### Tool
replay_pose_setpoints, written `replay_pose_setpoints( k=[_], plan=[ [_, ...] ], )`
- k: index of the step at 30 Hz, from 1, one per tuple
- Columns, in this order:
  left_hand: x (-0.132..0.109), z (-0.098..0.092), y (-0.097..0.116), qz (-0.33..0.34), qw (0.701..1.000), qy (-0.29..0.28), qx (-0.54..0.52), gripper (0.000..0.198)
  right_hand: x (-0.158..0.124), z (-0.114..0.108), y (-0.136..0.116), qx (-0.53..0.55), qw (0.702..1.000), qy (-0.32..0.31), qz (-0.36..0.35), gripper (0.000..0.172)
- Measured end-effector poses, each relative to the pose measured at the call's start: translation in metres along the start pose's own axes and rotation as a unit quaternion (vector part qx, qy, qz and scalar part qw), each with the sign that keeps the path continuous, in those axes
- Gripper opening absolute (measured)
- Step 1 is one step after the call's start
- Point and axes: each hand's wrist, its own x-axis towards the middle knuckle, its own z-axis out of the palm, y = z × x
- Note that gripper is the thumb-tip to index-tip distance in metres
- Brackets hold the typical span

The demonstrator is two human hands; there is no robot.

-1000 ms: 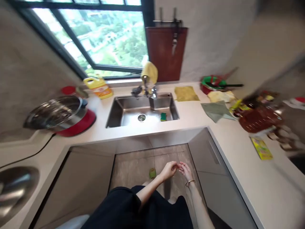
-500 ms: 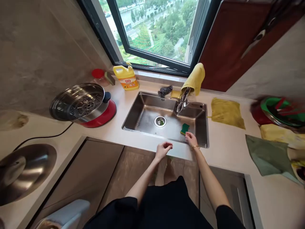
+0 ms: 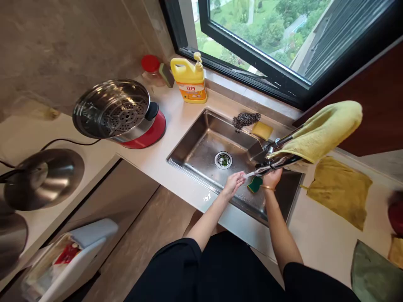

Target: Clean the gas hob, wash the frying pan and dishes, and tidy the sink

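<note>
My left hand is over the front of the steel sink, fingers stretched out. A thin stream of water from the faucet falls on its fingertips. A yellow cloth is draped over the faucet's upper part. My right hand is right by the faucet's outlet end; the spout hides its fingers, so I cannot tell whether they grip it. Between my hands, a green and yellow sponge lies on the sink floor, touched by neither hand.
Behind the sink lie a steel scourer and a yellow sponge. A yellow detergent bottle and a steamer pot stand to the left. A yellow-brown cloth lies on the right counter. An open window is behind.
My right hand has left the green sponge and moved to the faucet. Water now runs. My left hand has gone forward over the sink into the stream. The view has tilted.
</note>
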Motion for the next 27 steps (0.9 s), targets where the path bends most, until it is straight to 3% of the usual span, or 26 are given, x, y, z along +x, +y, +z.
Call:
replay_pose_setpoints(
  k=[2,4,6,7,8,11,14,16,18,20,22,24,27],
  plan=[
    [0.012,0.016,-0.007,0.001,1.0,0.016,-0.004,0.016,-0.032,0.009,0.016,0.084,0.996,-0.011,0.038,0.033],
    [0.019,0.016,-0.007,0.003,1.0,0.027,0.005,0.015,-0.056,0.027,0.032,0.144,0.974,-0.113,0.132,0.032],
    [0.017,-0.005,0.004,0.026,0.998,0.045,0.045,0.015,-0.068,0.053,0.048,0.113,0.941,-0.244,0.207,0.033],
    [0.013,-0.023,0.014,0.048,0.994,0.061,0.079,0.016,-0.072,0.068,0.056,0.074,0.926,-0.296,0.221,0.034],
    [0.007,-0.046,0.027,0.095,0.975,0.085,0.18,0.02,-0.076,0.086,0.064,0.033,0.915,-0.336,0.221,0.035],
    [-0.011,-0.128,0.079,0.246,0.826,0.149,0.484,0.029,-0.094,0.152,0.087,-0.024,0.885,-0.419,0.202,0.03],
    [-0.017,-0.198,0.131,0.287,0.673,0.173,0.659,0.032,-0.124,0.235,0.104,-0.058,0.82,-0.561,0.097,0.036],
    [-0.012,-0.225,0.152,0.28,0.609,0.148,0.727,0.032,-0.143,0.283,0.114,-0.112,0.736,-0.667,-0.017,0.044],
    [-0.006,-0.236,0.16,0.265,0.574,0.128,0.764,0.032,-0.155,0.308,0.128,-0.165,0.665,-0.723,-0.087,0.046],
    [-0.002,-0.237,0.159,0.253,0.559,0.125,0.78,0.033,-0.153,0.301,0.145,-0.189,0.634,-0.742,-0.11,0.046],
    [0.0,-0.234,0.155,0.246,0.557,0.128,0.783,0.034,-0.135,0.267,0.163,-0.186,0.643,-0.734,-0.114,0.047],
    [-0.001,-0.231,0.154,0.238,0.562,0.133,0.781,0.035,-0.105,0.221,0.174,-0.185,0.698,-0.683,-0.11,0.047],
    [-0.003,-0.229,0.154,0.228,0.563,0.138,0.782,0.036,-0.066,0.172,0.173,-0.229,0.807,-0.534,-0.106,0.049]
  ],
)
